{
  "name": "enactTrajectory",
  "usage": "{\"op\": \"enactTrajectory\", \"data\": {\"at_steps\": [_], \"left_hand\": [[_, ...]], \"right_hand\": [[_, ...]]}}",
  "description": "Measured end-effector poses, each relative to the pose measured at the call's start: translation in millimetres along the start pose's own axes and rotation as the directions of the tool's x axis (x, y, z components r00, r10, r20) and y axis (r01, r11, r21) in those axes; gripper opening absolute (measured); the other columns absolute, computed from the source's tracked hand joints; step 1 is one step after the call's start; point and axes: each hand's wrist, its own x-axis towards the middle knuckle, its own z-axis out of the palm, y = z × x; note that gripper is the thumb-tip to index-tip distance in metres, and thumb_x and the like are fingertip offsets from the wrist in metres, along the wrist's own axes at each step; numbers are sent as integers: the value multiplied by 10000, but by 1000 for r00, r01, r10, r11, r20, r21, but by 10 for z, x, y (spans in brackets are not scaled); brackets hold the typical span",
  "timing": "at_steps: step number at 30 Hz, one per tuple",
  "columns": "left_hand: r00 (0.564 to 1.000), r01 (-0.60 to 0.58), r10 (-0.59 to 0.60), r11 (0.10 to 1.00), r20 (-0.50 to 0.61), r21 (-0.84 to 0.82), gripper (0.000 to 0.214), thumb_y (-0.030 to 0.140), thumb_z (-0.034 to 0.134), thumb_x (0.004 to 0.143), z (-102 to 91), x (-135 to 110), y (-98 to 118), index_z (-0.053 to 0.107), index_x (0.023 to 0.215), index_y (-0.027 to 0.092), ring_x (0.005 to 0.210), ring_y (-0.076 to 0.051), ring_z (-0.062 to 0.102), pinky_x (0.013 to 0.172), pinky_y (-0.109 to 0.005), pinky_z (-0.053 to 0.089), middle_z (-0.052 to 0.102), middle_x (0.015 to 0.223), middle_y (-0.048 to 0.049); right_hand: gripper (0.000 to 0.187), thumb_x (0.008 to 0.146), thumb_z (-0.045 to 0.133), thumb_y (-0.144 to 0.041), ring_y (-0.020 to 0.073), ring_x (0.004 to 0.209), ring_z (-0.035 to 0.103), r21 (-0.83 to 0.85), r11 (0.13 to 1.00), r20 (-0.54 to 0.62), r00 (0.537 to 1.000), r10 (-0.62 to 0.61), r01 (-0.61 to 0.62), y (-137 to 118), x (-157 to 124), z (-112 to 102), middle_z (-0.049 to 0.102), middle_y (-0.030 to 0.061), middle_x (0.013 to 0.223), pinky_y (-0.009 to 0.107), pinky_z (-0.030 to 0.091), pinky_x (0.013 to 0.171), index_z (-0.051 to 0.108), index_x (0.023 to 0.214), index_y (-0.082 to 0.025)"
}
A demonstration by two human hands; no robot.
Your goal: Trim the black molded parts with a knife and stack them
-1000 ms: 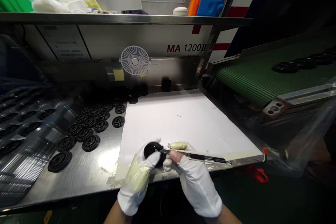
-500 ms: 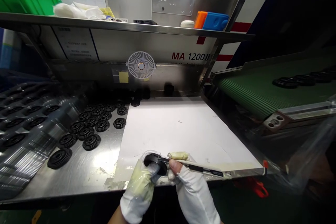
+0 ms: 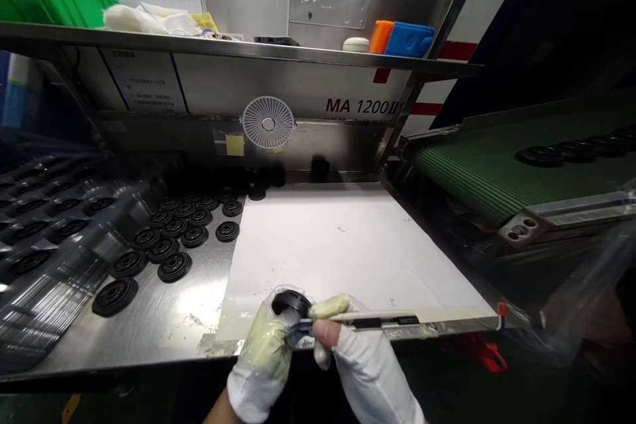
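Observation:
Gloved in white with yellowed fingers, my left hand (image 3: 264, 351) is closed around a round black grooved part (image 3: 292, 303), tilted over the front edge of the white sheet (image 3: 338, 245). My right hand (image 3: 355, 351), in a white glove with the thumb tip bare, grips a slim utility knife (image 3: 385, 322) with a dark handle. The knife's front end points left, to the lower side of the black part. Whether the blade touches the part cannot be made out, as fingers partly cover it.
Several similar black parts (image 3: 175, 267) lie on the metal table left of the sheet. Clear plastic trays (image 3: 74, 291) hold more at far left. A green conveyor (image 3: 477, 172) carries some on the right. A small fan (image 3: 268, 122) is mounted under the shelf (image 3: 298, 53).
The knife's front end has shifted down and left, from across the black part to its lower side. My right hand has moved slightly left with it, and the part has turned a little.

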Motion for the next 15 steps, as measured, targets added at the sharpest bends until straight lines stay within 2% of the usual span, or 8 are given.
{"op": "enactTrajectory", "data": {"at_steps": [2, 5, 8, 11, 15], "left_hand": [[1000, 6, -6, 1000, 24, 30, 241, 367, 610, 738, -3, -24, 50, 633, 880, 174, 840, -231, 583, 760, -353, 460, 637, 870, -85], [996, 18, -21, 999, 90, 35, 274, 390, 577, 763, 7, -57, 120, 627, 905, 161, 779, -215, 578, 712, -349, 454, 620, 819, -77], [982, -16, -6, 993, 187, 115, 245, 374, 577, 770, 37, -82, 185, 636, 717, 142, 686, -180, 553, 692, -327, 431, 597, 698, -70], [967, -62, 15, 982, 255, 178, 301, 351, 532, 809, 69, -92, 215, 610, 609, 141, 611, -144, 519, 658, -294, 407, 567, 618, -55], [964, -28, 10, 998, 265, 64, 283, 357, 461, 847, 76, -73, 178, 629, 783, 138, 575, -129, 510, 571, -267, 393, 591, 685, -57]], "right_hand": [[160, 701, 682, -265, 116, 492, 480, -19, 1000, 76, 997, 5, -3, -46, -6, -30, 549, -15, 511, 249, 382, 495, 592, 616, -164], [231, 742, 640, -267, 120, 516, 496, -5, 999, 90, 995, -34, 34, -130, 36, -71, 554, -4, 531, 258, 406, 535, 570, 549, -162], [288, 787, 594, -266, 130, 520, 526, 43, 999, 149, 989, 8, -15, -183, 102, -85, 575, 11, 538, 270, 418, 549, 558, 521, -161], [266, 798, 578, -249, 129, 459, 521, 88, 994, 204, 978, 42, -61, -183, 144, -62, 570, 8, 505, 255, 387, 471, 566, 549, -156], [232, 787, 593, -237, 119, 409, 492, 70, 997, 207, 978, 4, -19, -161, 145, -24, 541, -9, 454, 244, 373, 431, 586, 574, -144]]}}
